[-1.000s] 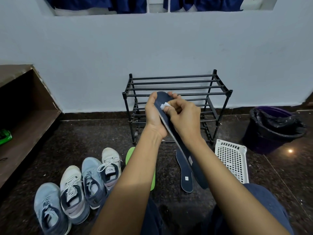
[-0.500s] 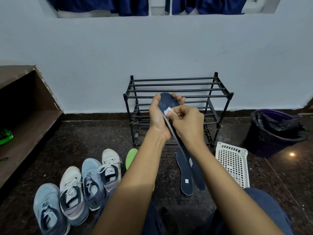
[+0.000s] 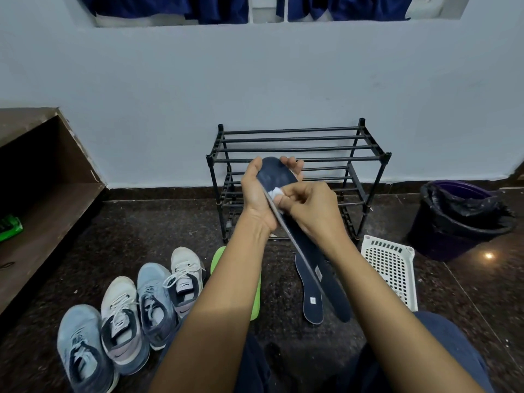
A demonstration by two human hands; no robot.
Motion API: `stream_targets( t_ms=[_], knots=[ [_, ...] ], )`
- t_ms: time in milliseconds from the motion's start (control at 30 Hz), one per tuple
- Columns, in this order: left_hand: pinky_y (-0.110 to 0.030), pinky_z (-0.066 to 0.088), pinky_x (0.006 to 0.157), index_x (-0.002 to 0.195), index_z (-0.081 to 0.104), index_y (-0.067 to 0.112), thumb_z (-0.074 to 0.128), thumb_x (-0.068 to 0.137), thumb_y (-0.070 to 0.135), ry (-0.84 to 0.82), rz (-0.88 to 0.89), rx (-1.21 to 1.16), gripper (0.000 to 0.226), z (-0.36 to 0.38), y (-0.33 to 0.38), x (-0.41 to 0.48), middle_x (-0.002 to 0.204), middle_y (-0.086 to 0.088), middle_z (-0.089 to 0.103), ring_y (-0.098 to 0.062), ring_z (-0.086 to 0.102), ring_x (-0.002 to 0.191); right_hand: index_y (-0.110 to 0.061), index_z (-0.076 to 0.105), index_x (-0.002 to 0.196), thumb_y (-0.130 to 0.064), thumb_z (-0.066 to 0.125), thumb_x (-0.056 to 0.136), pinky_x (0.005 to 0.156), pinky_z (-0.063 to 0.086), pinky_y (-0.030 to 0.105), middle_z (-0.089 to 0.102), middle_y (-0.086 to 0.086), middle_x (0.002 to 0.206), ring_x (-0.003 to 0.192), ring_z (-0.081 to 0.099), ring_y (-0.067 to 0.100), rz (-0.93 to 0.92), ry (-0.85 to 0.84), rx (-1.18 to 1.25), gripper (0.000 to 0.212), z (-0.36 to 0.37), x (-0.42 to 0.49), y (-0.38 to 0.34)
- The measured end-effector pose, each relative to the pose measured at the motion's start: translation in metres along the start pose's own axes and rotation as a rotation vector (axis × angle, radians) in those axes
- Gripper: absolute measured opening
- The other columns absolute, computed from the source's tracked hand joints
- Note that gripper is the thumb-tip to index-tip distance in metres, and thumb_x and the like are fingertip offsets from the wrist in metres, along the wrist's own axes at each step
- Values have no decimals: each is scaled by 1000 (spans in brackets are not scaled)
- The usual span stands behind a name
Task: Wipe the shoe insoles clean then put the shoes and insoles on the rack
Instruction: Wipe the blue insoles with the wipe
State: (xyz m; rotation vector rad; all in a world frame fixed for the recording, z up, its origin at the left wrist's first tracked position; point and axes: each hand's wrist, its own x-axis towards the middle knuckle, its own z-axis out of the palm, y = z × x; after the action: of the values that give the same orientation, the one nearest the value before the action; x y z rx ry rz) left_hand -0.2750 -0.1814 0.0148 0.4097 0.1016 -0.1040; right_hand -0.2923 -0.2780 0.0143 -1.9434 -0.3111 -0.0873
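Currently the left hand (image 3: pixel 256 198) is gripping the toe end of a dark navy insole (image 3: pixel 276 174), thumb on the near edge, fingers curling round the far side. Meanwhile the right hand (image 3: pixel 312 208) is pinching a small white wipe (image 3: pixel 275 192) and pressing it onto the insole's top face just below the toe. That insole is hanging in the air in front of the black rack (image 3: pixel 297 148), toe up, heel slanting down toward the person's lap. On the floor (image 3: pixel 141 231) a second dark insole (image 3: pixel 310 293) is lying flat just under the held one, label patch showing. Left of it a green insole (image 3: pixel 256 302) is lying on the floor too, mostly hidden by the left forearm. At lower left four shoes (image 3: pixel 153 296) are sitting side by side in a row, toes pointing toward the wall. A white basket (image 3: pixel 391 268) is lying right of the insoles, and a bin (image 3: pixel 459 222) lined with a black bag is standing farther right.
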Motion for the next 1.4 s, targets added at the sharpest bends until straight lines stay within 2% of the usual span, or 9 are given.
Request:
stream_targets(
  t_ms=[133, 300, 467, 567, 667, 767, 933, 1167, 1400],
  knots=[
    [-36, 47, 92, 84, 56, 2, 38, 96, 40, -40, 11, -39, 43, 0, 7, 4, 74, -10, 59, -23, 58, 81, -13, 74, 81, -16, 76, 79, 56, 42, 21, 62, -2, 59, 51, 50, 7, 43, -176, 79, 4, -7, -10, -2],
    [-34, 56, 81, 82, 62, 0, 41, 95, 43, -25, -17, -35, 49, 1, 3, 3, 82, -8, 59, -21, 60, 83, -15, 75, 81, -23, 75, 80, 63, 47, 17, 66, -9, 63, 56, 57, -1, -49, 103, -19, 7, 7, -8, -4],
    [-28, 50, 82, 68, 69, 8, 32, 97, 51, 48, -22, 146, 64, 4, -11, -3, 76, -5, 65, -18, 63, 84, -15, 73, 83, -23, 69, 83, 74, 51, 35, 73, 0, 80, 75, 67, 20, -137, 294, -151, 9, 15, 5, -5],
    [-26, 52, 66, 79, 65, 12, 35, 97, 51, 86, -31, 228, 52, 4, -11, -6, 70, -4, 66, -17, 66, 67, -15, 72, 84, -22, 67, 85, 75, 51, 37, 73, 1, 84, 77, 67, 21, -169, 386, -175, 9, 15, 12, -5],
    [-25, 54, 68, 86, 59, 11, 34, 96, 51, 52, -52, 184, 48, 1, -7, -6, 76, -4, 66, -17, 67, 69, -15, 74, 86, -21, 70, 83, 80, 51, 30, 74, -2, 91, 83, 68, 15, -137, 268, -119, 8, 10, 12, -6],
    [-30, 55, 80, 90, 55, 7, 36, 96, 45, 8, -10, 50, 43, -3, 1, 0, 79, -5, 62, -19, 64, 84, -16, 75, 84, -20, 71, 82, 65, 43, 11, 68, -6, 72, 65, 60, 5, -108, 91, -120, 5, 7, 2, -8],
    [-37, 49, 89, 88, 56, 2, 38, 97, 35, -8, 53, -16, 39, -3, 10, 4, 77, -9, 60, -24, 63, 82, -11, 73, 80, -16, 73, 82, 55, 41, 18, 60, 1, 58, 50, 48, 5, 51, -142, 140, 5, -2, -8, -3],
    [-28, 51, 79, 87, 56, 9, 38, 97, 44, 6, 1, 78, 40, 3, -2, 1, 78, -2, 60, -18, 62, 85, -15, 72, 74, -28, 72, 83, 61, 43, 10, 68, -6, 65, 60, 61, 3, -47, 251, 30, 16, 12, -4, -2],
    [-26, 50, 74, 84, 55, 14, 34, 100, 47, 99, 13, 193, 42, 5, -11, -3, 86, -1, 60, -14, 59, 75, -9, 72, 85, -26, 66, 86, 74, 52, 34, 73, 2, 79, 72, 67, 18, -129, 430, -91, 19, 19, 12, 0]
  ],
)
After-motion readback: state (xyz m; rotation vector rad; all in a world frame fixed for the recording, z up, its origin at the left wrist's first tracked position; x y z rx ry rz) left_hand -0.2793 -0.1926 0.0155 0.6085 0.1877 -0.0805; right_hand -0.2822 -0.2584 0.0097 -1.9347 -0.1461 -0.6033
